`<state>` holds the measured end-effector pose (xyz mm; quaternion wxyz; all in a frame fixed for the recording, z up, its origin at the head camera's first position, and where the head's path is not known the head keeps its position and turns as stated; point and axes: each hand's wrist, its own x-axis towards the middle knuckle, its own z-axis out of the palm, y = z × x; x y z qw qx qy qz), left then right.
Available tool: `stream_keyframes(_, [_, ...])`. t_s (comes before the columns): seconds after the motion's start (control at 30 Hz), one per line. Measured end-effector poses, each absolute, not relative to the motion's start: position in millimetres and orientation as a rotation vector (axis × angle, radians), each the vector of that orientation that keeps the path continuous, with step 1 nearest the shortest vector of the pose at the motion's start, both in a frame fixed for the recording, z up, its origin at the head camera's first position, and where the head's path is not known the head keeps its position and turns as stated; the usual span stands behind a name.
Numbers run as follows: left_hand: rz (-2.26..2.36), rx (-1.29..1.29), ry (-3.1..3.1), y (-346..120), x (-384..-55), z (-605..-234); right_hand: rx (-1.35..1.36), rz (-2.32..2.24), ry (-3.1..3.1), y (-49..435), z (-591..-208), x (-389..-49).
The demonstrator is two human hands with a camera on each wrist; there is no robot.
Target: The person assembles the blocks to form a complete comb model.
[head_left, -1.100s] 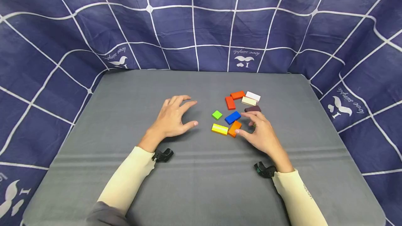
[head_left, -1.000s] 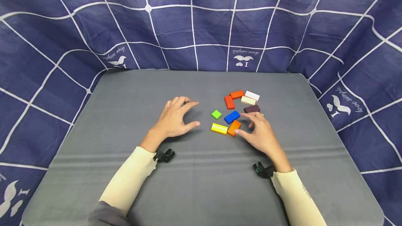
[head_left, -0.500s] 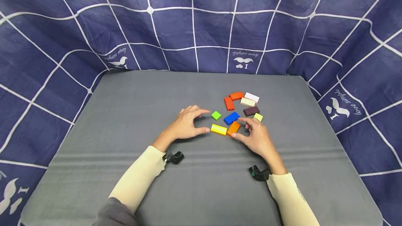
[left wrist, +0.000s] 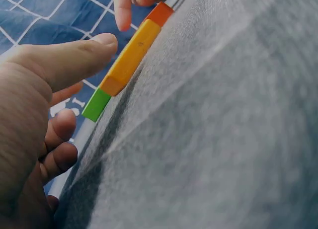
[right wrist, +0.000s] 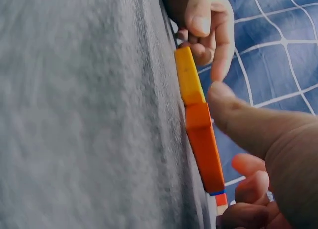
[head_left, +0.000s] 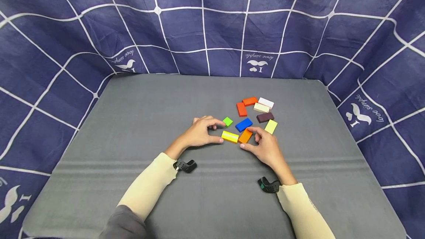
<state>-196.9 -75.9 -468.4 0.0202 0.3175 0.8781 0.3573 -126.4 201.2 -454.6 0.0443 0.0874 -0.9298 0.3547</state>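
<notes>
My left hand (head_left: pixel 200 132) is beside a yellow block (head_left: pixel 230 137), its thumb tip close to the block's left end. The index fingertip reaches to the edge of a small green block (head_left: pixel 227 121). A wide gap separates its thumb and index finger. My right hand (head_left: pixel 265 146) has its thumb and index finger spread at an orange block (head_left: pixel 245 136), the index tip overlapping the block's far end. In the right wrist view the thumb lies alongside the orange block (right wrist: pixel 204 147), which meets the yellow block (right wrist: pixel 189 76) end to end. A blue block (head_left: pixel 244 125) lies just beyond.
Two red blocks (head_left: pixel 242 109), a white block (head_left: pixel 266 103) and a cream block (head_left: pixel 261 107) lie farther back. A dark brown block (head_left: pixel 265 117) and a pale yellow block (head_left: pixel 270 127) are right of the blue one. Patterned blue cloth (head_left: pixel 222 28) borders the grey table (head_left: pixel 159 95).
My left hand has moved right, up to the yellow and green blocks. My right hand has shifted slightly left and nearer to me, uncovering the pale yellow block. The blocks stay put.
</notes>
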Motion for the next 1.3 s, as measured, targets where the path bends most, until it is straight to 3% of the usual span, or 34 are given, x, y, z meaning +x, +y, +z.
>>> stream_keyframes(1.3, [1.099, 1.042, 2.74, -74.8, -197.9, -471.1, 0.223, 1.043, -2.862, 202.5, -458.8, -124.9])
